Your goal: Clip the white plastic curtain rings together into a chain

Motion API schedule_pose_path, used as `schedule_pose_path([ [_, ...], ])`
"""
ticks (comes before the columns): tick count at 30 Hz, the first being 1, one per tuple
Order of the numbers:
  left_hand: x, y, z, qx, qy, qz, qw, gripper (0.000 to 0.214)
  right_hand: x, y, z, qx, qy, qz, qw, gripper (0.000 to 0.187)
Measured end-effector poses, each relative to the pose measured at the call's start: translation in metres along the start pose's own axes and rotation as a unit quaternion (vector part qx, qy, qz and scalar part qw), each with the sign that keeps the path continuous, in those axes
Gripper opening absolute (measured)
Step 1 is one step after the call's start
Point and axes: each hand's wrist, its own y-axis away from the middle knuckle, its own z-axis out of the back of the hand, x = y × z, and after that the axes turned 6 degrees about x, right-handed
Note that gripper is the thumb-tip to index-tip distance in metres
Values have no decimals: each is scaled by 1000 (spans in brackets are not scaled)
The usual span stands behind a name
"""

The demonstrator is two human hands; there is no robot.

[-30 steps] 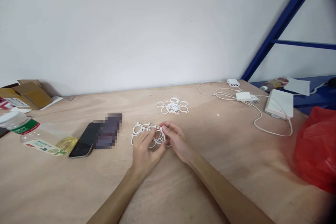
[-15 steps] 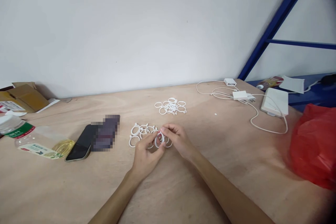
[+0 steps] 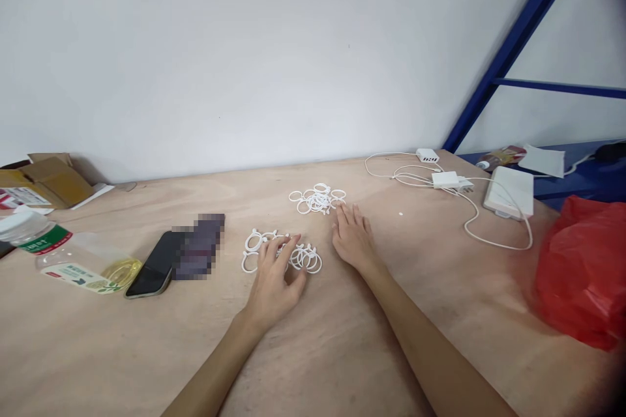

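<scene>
My left hand (image 3: 274, 280) lies on the wooden table (image 3: 313, 352) with its fingers spread over a near cluster of white plastic rings (image 3: 306, 257), touching them and holding none. My right hand (image 3: 353, 238) is stretched out flat, fingertips close to a second heap of white rings (image 3: 317, 199) farther back, with nothing in it.
A dark phone (image 3: 155, 264) and a plastic bottle (image 3: 68, 254) with yellow liquid lie at the left, cardboard boxes (image 3: 46, 179) behind them. White chargers with cables (image 3: 452, 181) and a white box (image 3: 508, 191) sit at the right. A red plastic bag (image 3: 580, 270) fills the right edge.
My right hand has let go of the ring it pinched and moved up and right toward the far heap. My left hand has opened and settled on the near cluster.
</scene>
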Motion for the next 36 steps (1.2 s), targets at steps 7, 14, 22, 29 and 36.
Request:
schedule_pose_path([
  [7, 0, -2, 1, -19, -6, -8, 1000, 47, 6, 4, 8, -52, 4, -4, 999, 32],
  [14, -1, -3, 2, -49, -2, -32, 998, 39, 20, 5, 17, -93, -275, -8, 957, 25],
  [22, -2, -4, 3, -104, 17, -86, 991, 43, 73, 35, 43, 205, -726, -62, 654, 20],
  [29, -6, -5, 6, -145, 41, -68, 986, 33, 67, 34, 39, 251, -772, -25, 584, 20],
  [36, -9, -7, 12, -102, 109, -5, 989, 21, 69, 37, 30, 178, -715, 72, 672, 13],
])
